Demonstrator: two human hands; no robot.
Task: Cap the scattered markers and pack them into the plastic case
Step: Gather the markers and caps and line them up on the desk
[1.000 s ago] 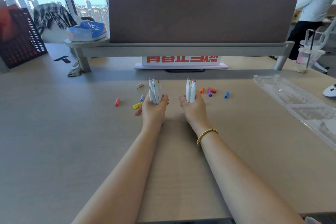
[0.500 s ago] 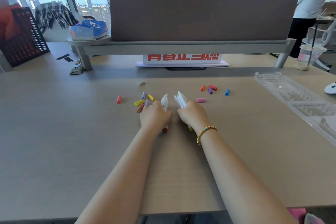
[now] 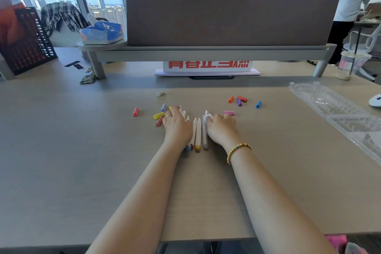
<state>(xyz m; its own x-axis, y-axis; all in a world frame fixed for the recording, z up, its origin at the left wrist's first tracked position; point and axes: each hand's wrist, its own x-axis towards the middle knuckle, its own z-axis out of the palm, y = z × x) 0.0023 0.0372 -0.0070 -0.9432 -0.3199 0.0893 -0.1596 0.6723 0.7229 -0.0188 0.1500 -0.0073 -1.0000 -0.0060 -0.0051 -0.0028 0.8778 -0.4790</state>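
Observation:
Several white uncapped markers [image 3: 198,134] lie side by side on the table, tips pointing away from me, coloured ends toward me. My left hand [image 3: 177,128] rests palm down on the left ones, fingers stretched forward. My right hand [image 3: 221,128] covers the right ones, fingers curled over them and thumb on a barrel. Loose caps lie around: red [image 3: 135,112], yellow [image 3: 158,115], lavender [image 3: 164,107] and pale grey [image 3: 160,94] to the left; pink [image 3: 228,112], orange [image 3: 231,99], purple [image 3: 239,102] and blue [image 3: 258,104] to the right. The clear plastic case [image 3: 321,99] lies open at far right.
A brown divider panel on a grey shelf [image 3: 206,53] runs across the back of the table, with a red-lettered sign [image 3: 208,66] beneath it. A plastic drink cup [image 3: 350,66] stands at back right, a black mesh basket [image 3: 24,43] at back left. A person stands at far right.
Both hands came down from holding upright bundles of markers to the tabletop. The markers now lie flat and spread out between and under the hands.

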